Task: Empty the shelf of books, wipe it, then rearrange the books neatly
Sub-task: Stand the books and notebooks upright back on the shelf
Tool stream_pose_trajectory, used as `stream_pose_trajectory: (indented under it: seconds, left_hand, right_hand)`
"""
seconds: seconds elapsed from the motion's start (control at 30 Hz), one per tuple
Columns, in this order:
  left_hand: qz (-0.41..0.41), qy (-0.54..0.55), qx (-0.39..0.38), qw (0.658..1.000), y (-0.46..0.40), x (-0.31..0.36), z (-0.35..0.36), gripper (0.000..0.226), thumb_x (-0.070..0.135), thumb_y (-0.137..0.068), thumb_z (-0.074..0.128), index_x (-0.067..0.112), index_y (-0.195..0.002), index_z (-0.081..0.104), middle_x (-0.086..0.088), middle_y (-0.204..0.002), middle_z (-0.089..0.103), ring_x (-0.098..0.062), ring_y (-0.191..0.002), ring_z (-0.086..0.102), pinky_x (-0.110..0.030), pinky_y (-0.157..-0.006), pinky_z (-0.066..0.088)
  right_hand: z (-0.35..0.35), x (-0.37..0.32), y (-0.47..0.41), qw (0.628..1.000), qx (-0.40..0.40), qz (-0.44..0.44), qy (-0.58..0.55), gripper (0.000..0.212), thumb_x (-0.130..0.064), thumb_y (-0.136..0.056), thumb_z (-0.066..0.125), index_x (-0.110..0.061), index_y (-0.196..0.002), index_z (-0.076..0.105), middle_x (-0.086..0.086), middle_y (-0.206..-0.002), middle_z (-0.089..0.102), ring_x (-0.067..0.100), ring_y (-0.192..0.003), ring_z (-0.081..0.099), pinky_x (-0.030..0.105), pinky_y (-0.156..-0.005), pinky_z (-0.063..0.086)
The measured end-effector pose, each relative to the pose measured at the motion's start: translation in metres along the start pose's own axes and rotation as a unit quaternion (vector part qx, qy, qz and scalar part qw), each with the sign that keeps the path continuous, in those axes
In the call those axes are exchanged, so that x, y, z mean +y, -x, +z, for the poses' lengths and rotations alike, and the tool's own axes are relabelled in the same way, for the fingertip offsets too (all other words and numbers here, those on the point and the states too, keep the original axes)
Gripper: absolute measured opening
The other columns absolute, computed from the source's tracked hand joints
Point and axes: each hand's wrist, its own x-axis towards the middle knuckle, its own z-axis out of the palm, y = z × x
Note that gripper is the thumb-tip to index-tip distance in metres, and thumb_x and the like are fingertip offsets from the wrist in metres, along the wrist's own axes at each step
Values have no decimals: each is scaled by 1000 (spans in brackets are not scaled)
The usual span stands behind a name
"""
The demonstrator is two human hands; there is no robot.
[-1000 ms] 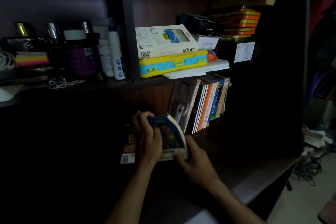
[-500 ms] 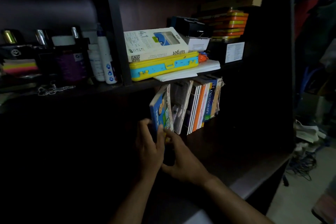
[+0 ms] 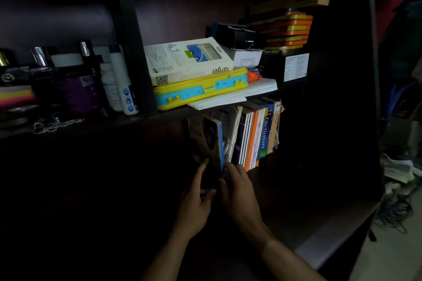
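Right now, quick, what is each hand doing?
Left hand: fingers curled round the lower edge of the blue-spined book, holding it upright.
Right hand: fingers pressed against the same book's other side, gripping it.

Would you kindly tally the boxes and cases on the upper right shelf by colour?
White: 2, the target box and a small white box
Yellow and blue: 1, the case
Black: 2, a black case and a labelled black box
Total: 5

left hand (image 3: 194,203) + right hand (image 3: 239,191): grip upright book (image 3: 211,141) | beside row of books (image 3: 253,134) | dark shelf (image 3: 285,189)
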Motion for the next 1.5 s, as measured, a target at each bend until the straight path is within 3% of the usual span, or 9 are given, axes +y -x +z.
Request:
stream_pose_trajectory:
  seconds: [0.2, 0.3, 0.43, 0.53, 0.63, 0.7, 0.83, 1.23, 1.5]
  left_hand:
    - [-33, -89, 58, 994, -12, 14, 13, 92, 36, -94, 68, 39, -159, 4, 0, -164, 28, -24, -145, 38, -41, -112, 38]
    - [-28, -28, 88, 995, -17, 28, 26, 72, 46, -95, 56, 39, -157, 20, 1, -154, 44, -20, -135, 49, -39, -108, 44]
    - [32, -30, 35, 998, -16, 26, 33, 62, 29, -102, 53, 37, -156, 24, 15, -143, 42, 0, -123, 46, 0, -92, 35]
    - [100, -26, 28, 994, -23, 5, 27, 92, -3, -81, 72, 52, -142, 31, 13, -144, 42, 0, -113, 57, -8, -91, 46]
    - [74, 25, 91, 993, -31, -2, 28, 89, -15, -75, 64, 54, -127, 40, 3, -130, 48, 0, -95, 59, -11, -78, 50]
    - [89, -3, 88, 992, -34, -5, 29, 77, -11, -82, 61, 53, -123, 48, 3, -134, 44, 0, -111, 55, -16, -92, 49]
    - [75, -171, -28, 982, -36, -8, 37, 61, -4, -90, 54, 38, -132, 62, 3, -164, 18, -17, -150, 21, -23, -120, 20]
    - [-9, -358, -113, 927, -35, 8, 36, 93, 5, -95, 50, 60, -152, 2, 2, -167, -24, -27, -156, -8, -51, -122, 12]
    - [17, -326, -43, 944, -36, 4, 39, 92, 14, -98, 53, 31, -159, -13, 1, -168, -16, -24, -154, 15, -36, -117, 29]
  right_hand:
    - [0, -3, -1, 1000, 5, -5, -6, 36, -14, -98, 57, -25, -132, 56, -13, -112, 52, -6, -103, 50, 5, -81, 41]
    - [-3, -1, -3, 998, 42, 21, -42, 37, -6, -91, 60, -25, -123, 59, -11, -114, 57, -3, -103, 54, 8, -81, 44]
    - [-6, -1, -5, 992, 64, 35, -100, 44, -10, -91, 66, -48, -104, 48, -25, -109, 61, -1, -103, 61, 23, -83, 55]
    - [-14, -5, 3, 990, 63, 56, -112, 51, -18, -100, 59, -58, -125, 40, -34, -115, 59, -10, -104, 62, 21, -84, 57]
    - [-37, -3, 14, 990, 92, 70, -87, 38, -27, -100, 55, -33, -136, 43, -14, -127, 63, -4, -103, 66, 23, -74, 61]
    - [-56, 1, 23, 990, 113, 60, -52, 26, -25, -99, 57, -34, -121, 46, -15, -111, 67, -6, -91, 67, 15, -64, 56]
    - [-73, 9, 31, 980, 168, 108, -14, 24, -22, -96, 60, -34, -107, 43, -8, -94, 69, 16, -79, 69, 40, -67, 57]
    - [-67, 0, 32, 982, 160, 103, 5, 27, -16, -96, 61, -28, -104, 39, -9, -86, 64, -1, -61, 62, 7, -47, 41]
    - [-66, 3, 32, 991, 94, 85, 41, 29, -23, -98, 59, -39, -105, 35, -14, -100, 65, -1, -75, 67, 24, -55, 58]
